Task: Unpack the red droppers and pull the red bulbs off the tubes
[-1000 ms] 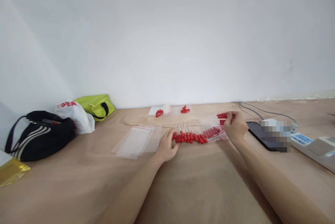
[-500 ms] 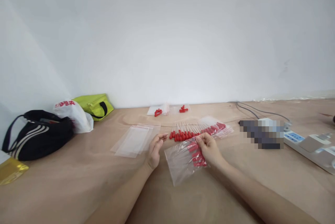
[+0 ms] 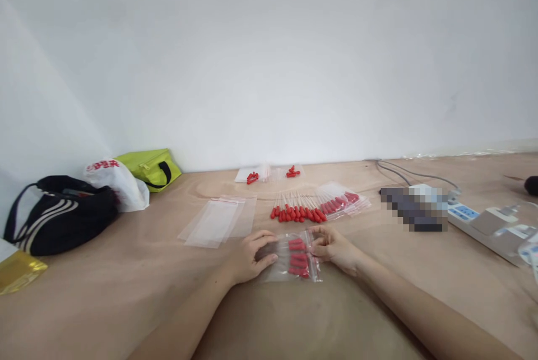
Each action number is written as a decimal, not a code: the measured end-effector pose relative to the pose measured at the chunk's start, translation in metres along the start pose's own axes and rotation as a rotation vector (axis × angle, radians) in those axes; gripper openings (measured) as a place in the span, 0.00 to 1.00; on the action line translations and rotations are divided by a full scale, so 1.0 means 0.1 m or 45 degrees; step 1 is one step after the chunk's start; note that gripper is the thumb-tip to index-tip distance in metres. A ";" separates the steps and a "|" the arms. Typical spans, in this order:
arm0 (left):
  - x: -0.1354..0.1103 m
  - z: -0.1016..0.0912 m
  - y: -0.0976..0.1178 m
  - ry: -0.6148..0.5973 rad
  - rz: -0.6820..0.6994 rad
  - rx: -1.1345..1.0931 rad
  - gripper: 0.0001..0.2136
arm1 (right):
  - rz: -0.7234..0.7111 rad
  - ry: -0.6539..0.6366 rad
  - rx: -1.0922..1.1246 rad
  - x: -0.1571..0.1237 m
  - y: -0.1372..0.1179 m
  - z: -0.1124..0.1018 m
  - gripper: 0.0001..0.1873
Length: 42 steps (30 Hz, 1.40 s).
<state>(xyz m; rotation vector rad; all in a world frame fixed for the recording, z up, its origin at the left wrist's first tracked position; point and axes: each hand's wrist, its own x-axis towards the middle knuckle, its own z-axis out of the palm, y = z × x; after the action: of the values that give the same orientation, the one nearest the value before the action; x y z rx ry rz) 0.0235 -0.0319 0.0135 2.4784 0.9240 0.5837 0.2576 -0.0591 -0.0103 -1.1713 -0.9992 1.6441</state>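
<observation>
A clear zip bag (image 3: 275, 273) with several red-headed sticks (image 3: 298, 258) inside lies flat in front of me. My right hand (image 3: 334, 249) pinches its zip edge at the right end. Over the left end rests my left hand (image 3: 253, 257), thumb and fingers apart, touching the plastic. Just beyond the bag, a row of loose red-headed sticks (image 3: 296, 213) lies with the pale shafts pointing away. To their right are filled zip bags (image 3: 342, 203), overlapping. Empty clear bags (image 3: 216, 222) form a fanned stack beyond my left hand.
Small bags with red pieces (image 3: 252, 178) lie near the wall. At left stand a black bag (image 3: 71, 220), a white plastic bag (image 3: 121, 186) and a lime-green bag (image 3: 157, 166). A power strip (image 3: 483, 231) with cables and a blurred dark object (image 3: 414, 211) occupy the right.
The filled bag has gone from tilted and raised to flat on the table. My left hand has come down onto its left end; my right hand still grips the zip edge.
</observation>
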 end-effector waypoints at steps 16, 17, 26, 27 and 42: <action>0.27 0.21 0.17 0.031 0.098 -0.081 0.16 | -0.261 0.210 -0.108 0.23 0.08 0.28 0.30; 0.29 0.21 0.17 0.025 0.110 -0.068 0.16 | -0.283 0.215 -0.125 0.23 0.09 0.27 0.30; 0.46 0.07 0.14 -0.136 0.219 0.142 0.15 | -0.330 0.198 -0.140 0.23 0.10 0.25 0.33; 0.49 0.07 0.13 -0.138 0.233 0.176 0.15 | -0.334 0.195 -0.136 0.22 0.11 0.25 0.33; 0.52 0.22 0.02 0.017 0.296 0.348 0.13 | -0.544 0.006 -0.483 0.11 0.16 0.11 0.08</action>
<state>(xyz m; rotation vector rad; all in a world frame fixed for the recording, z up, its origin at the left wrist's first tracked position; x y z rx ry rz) 0.0720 -0.0030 0.0083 2.8564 0.7684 0.5820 0.2419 -0.0548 -0.0251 -1.1001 -1.4877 1.1437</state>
